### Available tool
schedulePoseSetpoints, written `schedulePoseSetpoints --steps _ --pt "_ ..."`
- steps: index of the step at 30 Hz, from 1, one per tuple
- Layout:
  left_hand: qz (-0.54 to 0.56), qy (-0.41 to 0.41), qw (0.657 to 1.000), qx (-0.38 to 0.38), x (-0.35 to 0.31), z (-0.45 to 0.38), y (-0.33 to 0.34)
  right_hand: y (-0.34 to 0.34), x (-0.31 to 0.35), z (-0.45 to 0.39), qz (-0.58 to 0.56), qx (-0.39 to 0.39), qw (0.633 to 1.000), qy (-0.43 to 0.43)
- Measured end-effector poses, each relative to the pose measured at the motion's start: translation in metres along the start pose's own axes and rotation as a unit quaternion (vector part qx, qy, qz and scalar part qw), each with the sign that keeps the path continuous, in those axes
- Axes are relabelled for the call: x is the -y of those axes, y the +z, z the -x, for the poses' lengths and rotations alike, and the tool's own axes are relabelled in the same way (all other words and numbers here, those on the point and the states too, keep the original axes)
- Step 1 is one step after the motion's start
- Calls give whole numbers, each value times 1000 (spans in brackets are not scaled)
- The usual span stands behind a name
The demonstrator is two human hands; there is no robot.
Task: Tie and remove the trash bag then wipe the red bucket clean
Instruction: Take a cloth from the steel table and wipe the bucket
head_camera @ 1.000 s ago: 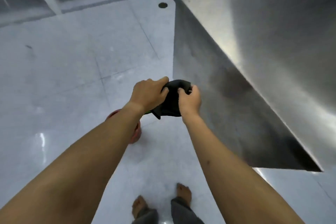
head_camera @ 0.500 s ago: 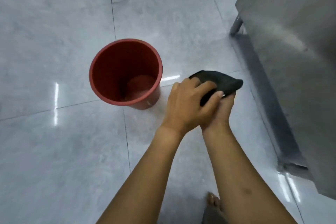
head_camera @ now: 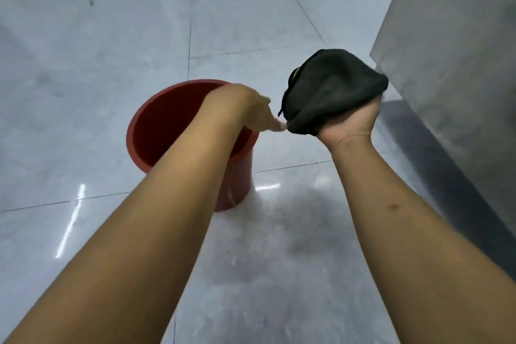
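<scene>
Holding one cloth [head_camera: 332, 92], one bucket [head_camera: 173, 131] nearby

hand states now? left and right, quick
Left hand: fingers pinching the lower corner of the black cloth, in front of the red bucket.
Right hand: closed around the bunched black cloth, holding it up.

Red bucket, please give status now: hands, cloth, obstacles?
Right hand grips black cloth; left hand pinches its corner. Red bucket upright on floor, no bag visible. Nothing in the way.
</scene>
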State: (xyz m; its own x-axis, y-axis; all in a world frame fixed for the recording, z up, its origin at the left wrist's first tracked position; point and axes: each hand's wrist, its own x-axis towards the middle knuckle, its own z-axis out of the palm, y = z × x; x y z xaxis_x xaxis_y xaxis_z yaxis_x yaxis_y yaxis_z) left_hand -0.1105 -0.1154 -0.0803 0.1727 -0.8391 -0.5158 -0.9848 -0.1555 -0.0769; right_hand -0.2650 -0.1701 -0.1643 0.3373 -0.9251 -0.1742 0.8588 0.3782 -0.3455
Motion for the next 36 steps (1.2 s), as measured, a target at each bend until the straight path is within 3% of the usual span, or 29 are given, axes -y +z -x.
schedulePoseSetpoints --steps 3,7,10,16,20,23,25,29,31,34,36 --pt "103 25 993 54 18 14 46 -12 7 20 -5 -39 998 -44" --pt "122 83 981 -127 18 10 77 -14 33 22 16 -63 995 -78" --pt "203 109 953 -197 13 7 62 2 46 26 18 -75 992 -100" --pt "543 75 796 -257 18 2 52 19 60 46 66 -74 987 -124" --pt "707 50 686 -161 21 -11 74 32 82 49 81 -48 983 -159" --pt "751 19 649 -121 17 -14 92 32 84 56 95 -45 982 -155" --pt "758 2 644 -105 16 -20 99 26 81 59 111 -66 981 -141" --pt "730 -3 679 -75 8 -30 94 19 79 62 146 -116 971 -150" --pt "689 -2 720 -75 -1 -26 88 21 79 61 168 -131 963 -163" --pt "558 3 817 -144 -13 -20 87 28 75 59 272 -154 936 -163" --pt "509 20 840 -189 -21 -15 94 29 64 61 397 -148 897 -127"
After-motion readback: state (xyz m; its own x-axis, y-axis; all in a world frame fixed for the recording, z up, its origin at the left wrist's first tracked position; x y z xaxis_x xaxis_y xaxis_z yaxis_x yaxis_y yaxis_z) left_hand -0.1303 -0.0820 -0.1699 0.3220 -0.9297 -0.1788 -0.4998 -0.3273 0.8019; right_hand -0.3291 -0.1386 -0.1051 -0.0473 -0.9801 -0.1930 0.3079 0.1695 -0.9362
